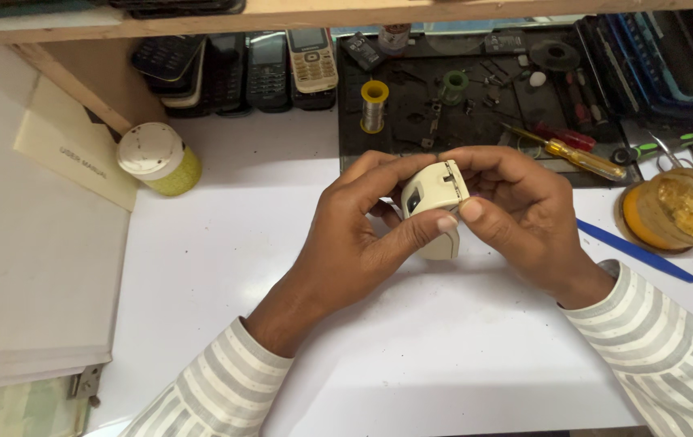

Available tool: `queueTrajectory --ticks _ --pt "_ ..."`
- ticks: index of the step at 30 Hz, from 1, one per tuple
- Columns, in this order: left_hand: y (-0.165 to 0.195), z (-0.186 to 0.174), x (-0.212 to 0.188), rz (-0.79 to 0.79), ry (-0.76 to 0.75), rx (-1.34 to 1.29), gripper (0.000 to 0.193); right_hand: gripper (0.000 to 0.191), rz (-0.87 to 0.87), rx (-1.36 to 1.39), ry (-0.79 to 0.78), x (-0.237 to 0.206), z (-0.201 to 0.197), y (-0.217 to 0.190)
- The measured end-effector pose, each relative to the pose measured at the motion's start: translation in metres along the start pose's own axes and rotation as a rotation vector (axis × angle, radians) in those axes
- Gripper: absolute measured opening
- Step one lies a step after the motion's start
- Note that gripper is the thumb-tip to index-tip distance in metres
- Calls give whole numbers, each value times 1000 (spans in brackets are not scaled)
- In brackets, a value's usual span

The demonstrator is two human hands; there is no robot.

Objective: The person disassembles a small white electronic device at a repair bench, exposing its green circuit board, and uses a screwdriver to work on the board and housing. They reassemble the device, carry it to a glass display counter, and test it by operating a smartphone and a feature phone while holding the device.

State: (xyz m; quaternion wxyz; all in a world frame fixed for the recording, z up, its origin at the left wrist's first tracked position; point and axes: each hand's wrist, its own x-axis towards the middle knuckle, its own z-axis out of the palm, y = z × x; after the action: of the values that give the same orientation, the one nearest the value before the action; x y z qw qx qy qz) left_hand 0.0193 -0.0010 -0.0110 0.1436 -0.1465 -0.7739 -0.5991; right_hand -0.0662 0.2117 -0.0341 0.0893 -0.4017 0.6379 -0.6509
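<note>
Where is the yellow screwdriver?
In the head view, the screwdriver lies at the upper right, on the front edge of the black mat, just beyond the right hand and left of the round tin.

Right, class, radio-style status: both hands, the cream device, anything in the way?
Left hand and right hand both gripping cream device, held above white table. Yellow-handled screwdriver lies apart. Nothing obstructing.

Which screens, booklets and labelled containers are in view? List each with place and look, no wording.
Row of old mobile phones: under the shelf, dark, blank screens.
Beige keypad phone: right end of row, small grey screen.
Cream booklet: far left, flat, printed cover.
Small jar: beside booklet, white lid, yellow-green body.
</note>
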Motion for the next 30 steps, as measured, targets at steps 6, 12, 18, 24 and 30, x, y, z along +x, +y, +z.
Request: queueTrajectory --ticks 6,12,18,24,30 --pt "-8 0 4 -14 44 -51 53 48 -1 -108 -48 7 4 0" --pt "-17 0 10 -7 46 -82 54 42 -6 -154 -56 14 5 3" --pt "-29 1 17 16 55 -71 52 41 14 -185 -28 18 0 10" --pt "-42 3 31 -7 104 -141 53 43 43 -207 -9 32 -8 26" --pt "-52 -1 48 -55 66 -203 62 39 54 -222 47 45 -18 35"
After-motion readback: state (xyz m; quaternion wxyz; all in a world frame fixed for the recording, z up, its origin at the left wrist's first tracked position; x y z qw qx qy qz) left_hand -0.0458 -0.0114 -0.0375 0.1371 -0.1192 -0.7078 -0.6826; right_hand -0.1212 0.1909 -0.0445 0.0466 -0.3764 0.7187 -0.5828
